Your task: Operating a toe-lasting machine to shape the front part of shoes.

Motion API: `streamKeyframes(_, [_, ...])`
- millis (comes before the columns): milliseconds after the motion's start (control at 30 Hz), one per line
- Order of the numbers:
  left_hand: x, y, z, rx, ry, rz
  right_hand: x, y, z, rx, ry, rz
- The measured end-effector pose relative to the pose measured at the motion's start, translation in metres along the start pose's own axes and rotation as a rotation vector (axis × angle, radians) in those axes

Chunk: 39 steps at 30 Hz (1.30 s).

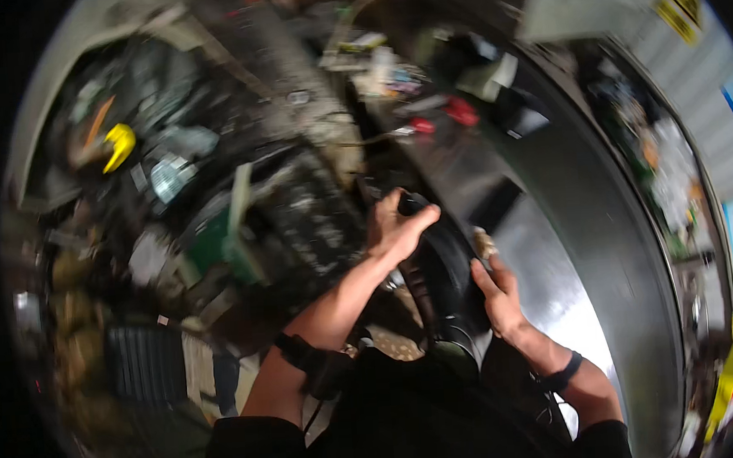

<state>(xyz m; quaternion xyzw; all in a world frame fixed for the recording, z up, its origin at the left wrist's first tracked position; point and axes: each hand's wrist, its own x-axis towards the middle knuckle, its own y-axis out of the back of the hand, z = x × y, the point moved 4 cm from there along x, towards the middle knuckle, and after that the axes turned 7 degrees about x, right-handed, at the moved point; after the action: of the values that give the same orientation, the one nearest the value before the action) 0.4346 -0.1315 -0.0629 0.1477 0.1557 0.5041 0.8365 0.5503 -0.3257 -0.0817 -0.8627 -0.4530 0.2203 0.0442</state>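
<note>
A long, curved, shiny black thing (451, 266), shaped like a boot, stands in front of my body. My left hand (399, 234) grips its upper end, with the thumb lying across the top and the other fingers partly hidden behind it. My right hand (501, 296) is beside its right flank, thumb and fingers closed on a small beige-brown piece (485, 243) that is blurred. Whether that piece touches the black surface I cannot tell. Dark bands circle both of my forearms.
A metal worktop (544, 256) curves along the right, with red items (460, 111) and clutter at its far end. A trough of wrappings (669, 168) runs beyond it. To the left are a yellow-handled tool (120, 147), plastic scraps and a green box (210, 247).
</note>
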Motion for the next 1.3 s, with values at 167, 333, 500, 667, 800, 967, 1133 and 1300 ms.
streamKeyframes(167, [-0.038,0.174,0.007,-0.028,0.048,0.551,0.011,-0.16,0.0,-0.037,0.255,-0.279])
streamKeyframes(333, [-0.041,0.328,-0.034,-0.729,0.447,0.468,0.021,-0.301,0.014,-0.098,0.226,-0.403])
streamKeyframes(500, [-0.049,0.411,-0.09,-0.884,0.162,0.518,0.056,-0.402,0.056,0.169,0.032,-0.457])
streamKeyframes(667, [-0.066,0.405,-0.101,-1.172,0.177,0.39,0.089,-0.462,0.072,0.346,-0.007,-0.509])
streamKeyframes(800, [-0.069,0.412,-0.108,-1.223,0.156,0.398,0.09,-0.504,0.066,0.3,-0.013,-0.553])
streamKeyframes(967, [-0.046,0.426,-0.131,-1.186,0.27,0.448,0.116,-0.52,0.078,0.092,0.022,-0.364])
streamKeyframes(1133, [-0.031,0.438,-0.127,-1.078,0.405,0.526,0.14,-0.522,0.092,0.234,-0.083,-0.399])
streamKeyframes(1300, [-0.023,0.436,-0.141,-1.153,0.379,0.531,0.137,-0.525,0.081,0.147,-0.101,-0.384])
